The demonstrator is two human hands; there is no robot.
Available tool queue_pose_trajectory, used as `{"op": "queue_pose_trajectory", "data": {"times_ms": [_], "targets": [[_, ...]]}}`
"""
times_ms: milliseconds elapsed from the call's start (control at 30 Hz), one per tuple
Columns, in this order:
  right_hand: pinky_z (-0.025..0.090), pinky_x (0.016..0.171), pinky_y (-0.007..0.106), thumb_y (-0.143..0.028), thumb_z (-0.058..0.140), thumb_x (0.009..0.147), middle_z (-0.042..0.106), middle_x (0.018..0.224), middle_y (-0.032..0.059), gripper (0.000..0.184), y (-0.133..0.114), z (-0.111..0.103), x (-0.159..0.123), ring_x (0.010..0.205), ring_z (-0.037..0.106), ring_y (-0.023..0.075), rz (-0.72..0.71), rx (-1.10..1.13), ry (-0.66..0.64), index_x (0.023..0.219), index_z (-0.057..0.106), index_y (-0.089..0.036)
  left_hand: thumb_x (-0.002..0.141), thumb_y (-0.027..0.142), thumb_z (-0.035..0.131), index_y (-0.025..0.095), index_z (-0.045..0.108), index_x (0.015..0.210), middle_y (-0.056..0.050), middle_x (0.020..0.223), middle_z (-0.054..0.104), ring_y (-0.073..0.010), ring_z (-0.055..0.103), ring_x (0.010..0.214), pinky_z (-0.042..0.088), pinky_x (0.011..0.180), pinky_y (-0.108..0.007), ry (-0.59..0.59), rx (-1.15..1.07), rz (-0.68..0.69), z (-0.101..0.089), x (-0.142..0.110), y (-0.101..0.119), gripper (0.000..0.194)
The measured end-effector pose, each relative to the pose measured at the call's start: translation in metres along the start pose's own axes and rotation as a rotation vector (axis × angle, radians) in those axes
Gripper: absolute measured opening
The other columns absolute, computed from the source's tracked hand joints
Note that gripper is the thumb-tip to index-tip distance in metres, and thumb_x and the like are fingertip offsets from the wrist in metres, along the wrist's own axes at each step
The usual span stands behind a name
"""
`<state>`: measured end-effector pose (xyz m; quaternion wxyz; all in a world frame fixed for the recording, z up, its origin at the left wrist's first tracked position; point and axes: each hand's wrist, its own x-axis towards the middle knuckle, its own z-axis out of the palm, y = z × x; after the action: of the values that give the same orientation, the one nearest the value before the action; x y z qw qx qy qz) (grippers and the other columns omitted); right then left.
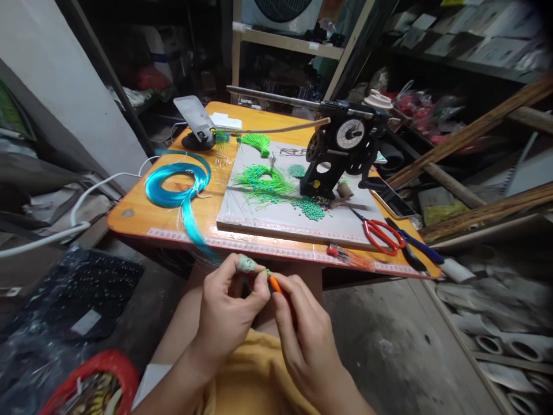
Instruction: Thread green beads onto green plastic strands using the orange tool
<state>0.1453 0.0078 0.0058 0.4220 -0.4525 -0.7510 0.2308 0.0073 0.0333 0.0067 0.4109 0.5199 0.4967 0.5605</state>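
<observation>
My left hand [231, 302] is closed in a pinch in front of the table edge, with a speckled pale-green wrap [246, 264] on its index finger. A tiny bright-green piece [268, 271] shows at its fingertips; its kind is too small to tell. My right hand [305, 323] grips a small tool with an orange handle [275, 284], its tip meeting the green piece. Behind the left hand, a hank of glossy blue line [196, 222] trails off the table edge from its coil. On the grey board [233, 216] lie green strands with blue beads [261, 183] and loose green beads [311, 208].
A black hand-cranked device with a dial [341, 147] stands on the board. Red-handled scissors [383, 236], blue-handled pliers [421, 248] and a phone [393, 197] lie at the table's right. A lamp [194, 118] stands at back left; a red-rimmed container [114, 363] is at lower left.
</observation>
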Motion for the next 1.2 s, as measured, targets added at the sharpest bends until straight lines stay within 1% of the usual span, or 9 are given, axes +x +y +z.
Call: {"op": "queue_pose_trajectory", "data": {"times_ms": [100,200,433,600,800,933,1000,1100,1200], "targets": [[0.054,0.074,0.026,-0.008,0.042,0.099,0.063,0.096,0.007,0.03,0.001,0.006,-0.002,0.086,0.065,0.0181,-0.002,0.04,0.057,0.123,0.053,-0.021,0.083,0.016,0.067,0.019,0.058,0.075,0.003,0.068,0.062,-0.0107,0.058,0.063,0.049,0.061,-0.018,-0.037,-0.128,-0.125,0.0,0.0,0.004,0.013],[0.053,0.071,0.026,-0.008,0.043,0.099,0.063,0.094,0.0061,0.027,0.004,0.006,-0.002,0.082,0.065,0.0174,-0.007,0.043,0.055,0.119,0.054,-0.022,0.085,0.018,0.067,0.018,0.058,0.075,0.003,0.068,0.061,-0.0101,0.057,0.063,0.048,0.061,-0.017,-0.101,-0.155,-0.167,-0.003,-0.001,0.006,0.013],[0.051,0.073,0.026,-0.016,0.046,0.101,0.067,0.096,0.0042,0.02,0.01,-0.01,-0.003,0.082,0.066,0.0168,0.082,0.032,-0.123,0.116,0.057,-0.024,0.085,0.024,0.07,0.017,0.06,0.074,0.002,0.067,0.063,-0.0112,0.059,0.064,0.05,0.064,-0.02,-0.247,-0.186,-0.298,-0.015,0.004,0.006,0.016],[0.05,0.072,0.026,-0.017,0.046,0.102,0.068,0.097,0.0037,0.02,0.012,-0.024,0.002,0.083,0.066,0.0164,0.062,0.089,-0.224,0.116,0.058,-0.025,0.086,0.025,0.071,0.016,0.061,0.076,0.002,0.067,0.063,-0.01,0.058,0.063,0.049,0.063,-0.019,-0.351,-0.247,-0.357,-0.023,0.008,0.004,0.016],[0.052,0.075,0.028,-0.018,0.044,0.102,0.068,0.099,0.0044,0.024,0.012,-0.023,-0.001,0.085,0.066,0.0168,0.072,0.152,-0.237,0.12,0.058,-0.026,0.084,0.025,0.073,0.017,0.063,0.078,0.001,0.07,0.064,-0.0112,0.062,0.065,0.051,0.065,-0.02,-0.37,-0.294,-0.405,-0.026,0.007,0.004,0.014],[0.055,0.074,0.026,-0.019,0.05,0.099,0.069,0.105,0.0062,0.027,0.011,-0.014,-0.013,0.09,0.068,0.0177,0.198,0.187,-0.051,0.125,0.052,-0.026,0.086,0.025,0.07,0.018,0.064,0.078,0.0,0.071,0.065,-0.0121,0.061,0.068,0.051,0.065,-0.02,-0.29,-0.21,-0.313,-0.026,0.001,0.008,0.012],[0.055,0.072,0.024,-0.017,0.052,0.098,0.069,0.103,0.0051,0.027,0.011,-0.012,-0.015,0.087,0.068,0.0166,0.179,0.165,0.021,0.123,0.052,-0.027,0.087,0.024,0.069,0.018,0.063,0.076,0.001,0.069,0.064,-0.0113,0.059,0.065,0.05,0.062,-0.018,-0.254,-0.189,-0.268,-0.026,-0.003,0.01,0.014],[0.051,0.064,0.023,-0.011,0.047,0.097,0.066,0.093,0.003,0.035,0.009,-0.013,-0.009,0.071,0.062,0.0141,0.027,0.081,-0.048,0.126,0.056,-0.028,0.086,0.023,0.069,0.018,0.061,0.074,0.002,0.066,0.061,-0.0103,0.056,0.062,0.048,0.059,-0.017,-0.24,-0.162,-0.245,-0.025,-0.007,0.01,0.015],[0.047,0.058,0.026,-0.01,0.042,0.098,0.058,0.084,0.0028,0.05,0.01,-0.022,-0.004,0.063,0.055,0.0144,-0.046,-0.043,-0.147,0.145,0.048,-0.027,0.084,0.022,0.07,0.018,0.059,0.072,0.004,0.065,0.058,-0.0094,0.053,0.059,0.045,0.056,-0.017,-0.186,-0.119,-0.233,-0.025,-0.005,0.005,0.016]]}}
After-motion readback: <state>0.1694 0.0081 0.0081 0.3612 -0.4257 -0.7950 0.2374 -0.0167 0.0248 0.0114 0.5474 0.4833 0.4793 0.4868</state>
